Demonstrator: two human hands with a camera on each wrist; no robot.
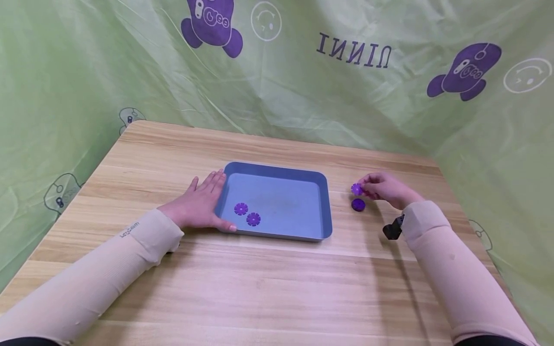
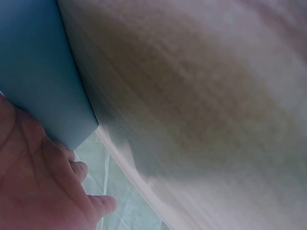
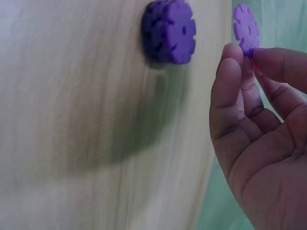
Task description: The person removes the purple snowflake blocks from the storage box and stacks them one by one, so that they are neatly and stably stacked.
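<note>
A purple notched disc (image 3: 246, 29), flat and flower-shaped, is pinched between the thumb and fingers of my right hand (image 1: 387, 189). Just below it on the table stands a small stack of like purple discs (image 1: 358, 205), whose layers show in the right wrist view. My left hand (image 1: 196, 204) rests on the left edge of a shallow blue-grey tray (image 1: 322, 206), its fingers spread and straight. Inside the tray, near its front left corner, lie two purple discs, one disc (image 1: 241, 208) a little left of the other disc (image 1: 253, 219).
The wooden table (image 1: 277, 288) runs back to a green curtain (image 1: 303, 96) with purple figures, which hangs behind and at both sides. A small black device (image 1: 393, 228) sits at my right wrist.
</note>
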